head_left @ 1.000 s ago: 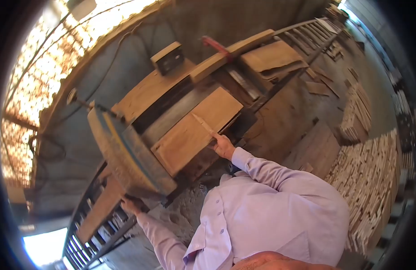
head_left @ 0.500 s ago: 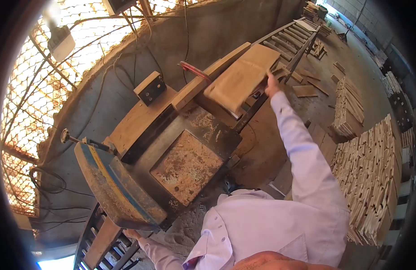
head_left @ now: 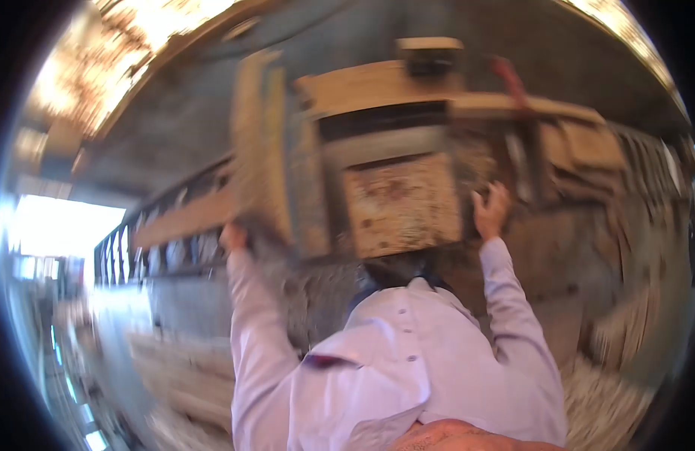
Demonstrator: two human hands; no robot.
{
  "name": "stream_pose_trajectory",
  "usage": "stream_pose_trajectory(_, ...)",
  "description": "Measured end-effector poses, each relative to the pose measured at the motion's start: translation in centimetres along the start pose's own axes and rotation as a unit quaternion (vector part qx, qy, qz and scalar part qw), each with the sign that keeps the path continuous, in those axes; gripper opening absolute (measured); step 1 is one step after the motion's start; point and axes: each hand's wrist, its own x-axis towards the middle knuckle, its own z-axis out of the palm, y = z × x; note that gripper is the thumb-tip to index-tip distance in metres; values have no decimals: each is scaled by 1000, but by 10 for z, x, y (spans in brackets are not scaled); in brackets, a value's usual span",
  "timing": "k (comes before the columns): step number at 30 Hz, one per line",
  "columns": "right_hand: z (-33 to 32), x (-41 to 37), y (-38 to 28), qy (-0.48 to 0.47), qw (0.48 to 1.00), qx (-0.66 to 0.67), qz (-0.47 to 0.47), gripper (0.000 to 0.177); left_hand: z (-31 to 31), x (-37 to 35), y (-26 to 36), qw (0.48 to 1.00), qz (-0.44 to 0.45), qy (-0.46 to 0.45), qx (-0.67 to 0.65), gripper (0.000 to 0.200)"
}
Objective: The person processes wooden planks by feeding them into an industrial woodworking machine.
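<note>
Right hand [head_left: 492,210] has come back from the tan board [head_left: 594,146] to just right of the sawdust-strewn plate [head_left: 404,207]; view has also swung round, so the plate now sits nearly square-on. Brown plank [head_left: 183,218]: long, narrow, flat, plain-faced, edges smeared by motion blur, surface detail too soft to read. It lies well left of the plate, on the far side of the striped guard [head_left: 253,158], along the roller rack [head_left: 174,270], slanting a little up toward its right end. Tan board lies right of the plate, past a dark gap, paler than the plank, blurred as well, well apart from the right hand. Left hand [head_left: 233,237] is left of the plate, right at the plank's near end; can't tell whether the fingers close on the wood or only rest against it. Left arm reaches forward, forearm nearly upright in view, pale lilac sleeve down to the wrist. Right arm bent at the elbow, forearm angled forward and inward, fingers spread and thumb apart, nothing between them; can't tell whether the hand touches the machine surface under it. Red clamp [head_left: 509,81] stands behind and right of the plate, at the wooden fence [head_left: 539,105].
</note>
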Motion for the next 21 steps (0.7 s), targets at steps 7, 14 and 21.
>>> stream_pose_trajectory(7,6,2,-22,-63,992,-107,28,75,-9,-18,61,924,-165,-11,-344,32)
stream_pose_trajectory(14,8,0,-11,-69,991,-109,19,74,-56,-58,77,807,-123,-160,-556,42)
stream_pose_trajectory(21,2,-1,-15,-77,992,-88,47,77,-28,-22,8,498,-332,-34,-800,68)
